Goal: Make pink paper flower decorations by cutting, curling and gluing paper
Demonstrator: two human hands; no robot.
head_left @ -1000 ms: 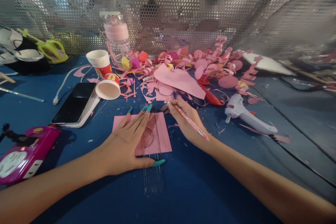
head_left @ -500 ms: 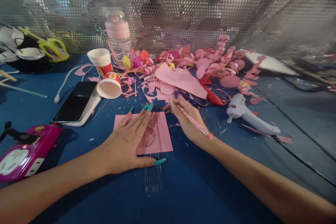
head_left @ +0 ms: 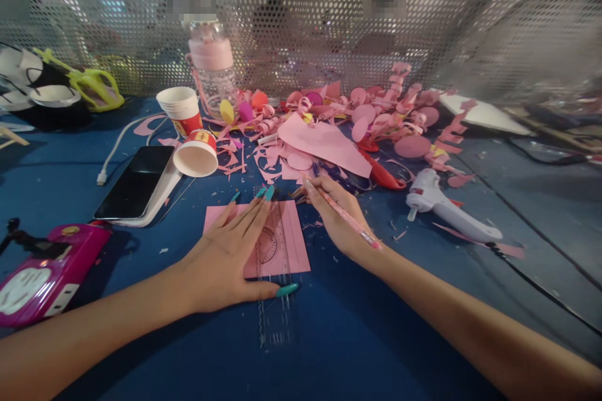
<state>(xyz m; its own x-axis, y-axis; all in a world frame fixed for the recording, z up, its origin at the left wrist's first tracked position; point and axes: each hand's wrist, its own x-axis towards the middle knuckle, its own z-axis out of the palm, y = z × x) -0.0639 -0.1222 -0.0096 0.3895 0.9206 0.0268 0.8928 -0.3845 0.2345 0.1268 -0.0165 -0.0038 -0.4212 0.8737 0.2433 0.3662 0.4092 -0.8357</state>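
Observation:
My left hand (head_left: pixel 226 250) lies flat with its fingers stretched out, pressing a clear plastic ruler (head_left: pixel 275 319) onto a square of pink paper (head_left: pixel 296 241). The ruler runs lengthwise over the paper and sticks out past its near edge. A round dial pattern shows through between thumb and forefinger. To the right of the paper, my right hand (head_left: pixel 342 213) is closed around a pink patterned pencil (head_left: pixel 350 219), whose back end rests toward the wrist. The pencil's point is hidden by the fingers, near the paper's upper right corner.
Pink paper scraps (head_left: pixel 324 144) pile up behind the hands. A glue gun (head_left: pixel 435 200) with a black cord lies at right. Leftward are paper cups (head_left: pixel 195 153), a phone (head_left: pixel 136 182), a magenta device (head_left: pixel 56 269) and a bottle (head_left: pixel 211 69). A perforated metal screen (head_left: pixel 320 19) stands behind.
A thin pale stick at the far left has gone from view. Both hands, the ruler and the paper stay in place; the pencil's back end has shifted very slightly.

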